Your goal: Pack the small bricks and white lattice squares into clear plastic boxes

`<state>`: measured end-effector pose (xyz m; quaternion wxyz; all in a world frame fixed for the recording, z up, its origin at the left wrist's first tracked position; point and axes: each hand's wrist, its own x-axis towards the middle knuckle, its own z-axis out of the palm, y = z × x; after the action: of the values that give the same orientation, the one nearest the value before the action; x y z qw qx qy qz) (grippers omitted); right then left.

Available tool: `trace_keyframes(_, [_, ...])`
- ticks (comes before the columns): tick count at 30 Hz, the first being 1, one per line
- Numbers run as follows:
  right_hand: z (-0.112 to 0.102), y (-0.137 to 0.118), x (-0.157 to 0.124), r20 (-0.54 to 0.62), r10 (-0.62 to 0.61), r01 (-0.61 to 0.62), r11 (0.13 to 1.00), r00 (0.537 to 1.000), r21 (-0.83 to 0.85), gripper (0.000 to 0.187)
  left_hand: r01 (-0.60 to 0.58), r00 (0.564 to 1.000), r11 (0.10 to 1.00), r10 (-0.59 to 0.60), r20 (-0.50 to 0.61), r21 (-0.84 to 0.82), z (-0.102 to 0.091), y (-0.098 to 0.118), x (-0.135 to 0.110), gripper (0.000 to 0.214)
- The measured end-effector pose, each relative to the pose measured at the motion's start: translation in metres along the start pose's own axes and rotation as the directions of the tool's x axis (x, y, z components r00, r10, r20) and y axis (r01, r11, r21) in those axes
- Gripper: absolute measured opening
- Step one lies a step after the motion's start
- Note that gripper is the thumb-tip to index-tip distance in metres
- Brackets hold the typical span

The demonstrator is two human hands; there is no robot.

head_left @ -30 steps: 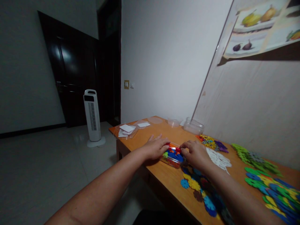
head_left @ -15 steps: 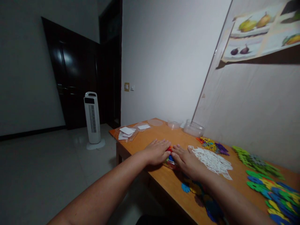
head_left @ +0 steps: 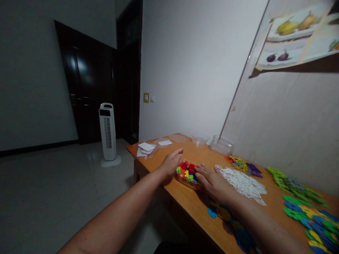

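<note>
A clear plastic box point(head_left: 188, 184) full of small red, yellow, green and blue toy pieces point(head_left: 186, 171) stands near the front edge of the orange table point(head_left: 169, 160). At its left side is my left hand point(head_left: 171, 164), open with fingers stretched out and palm turned toward the box. My right hand point(head_left: 212, 179) lies flat over the right end of the box, fingers extended onto the pieces and hiding part of them. Beyond the right hand spreads a pile of white flat plastic pieces point(head_left: 242, 181).
Blue and green flower-shaped discs point(head_left: 317, 218) lie at right, green pieces point(head_left: 296, 187) behind them. Along the wall stand a clear container point(head_left: 221, 144) and a clear bowl point(head_left: 199, 140). White cards point(head_left: 145, 148) lie at the far-left corner. A white tower fan point(head_left: 108, 134) stands on the floor.
My left hand has lifted off the top of the pieces and moved left to the box's side, uncovering them. The right hand has stayed on the box's right end.
</note>
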<state>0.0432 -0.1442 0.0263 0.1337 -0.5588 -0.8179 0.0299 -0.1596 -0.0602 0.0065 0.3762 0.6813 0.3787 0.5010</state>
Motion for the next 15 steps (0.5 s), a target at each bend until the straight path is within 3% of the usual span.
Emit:
trace_keyframes(4, [-0.002, -0.008, 0.005, -0.063, -0.001, 0.001, 1.0, 0.998, -0.004, 0.058, 0.021, 0.999, 0.999, -0.023, -0.031, -0.037, -0.001, -0.012, -0.01, 0.05])
trace_keyframes(8, [-0.001, -0.011, 0.01, -0.007, -0.068, 0.067, 0.997, 0.998, -0.029, 0.052, -0.003, 1.0, 0.998, 0.002, -0.015, -0.055, 0.002, -0.02, -0.023, 0.048])
trace_keyframes(15, [-0.003, 0.001, 0.016, -0.143, 0.053, -0.06, 0.997, 0.988, -0.046, 0.047, -0.058, 0.998, 0.996, 0.059, -0.017, 0.072, 0.004, -0.024, -0.031, 0.043])
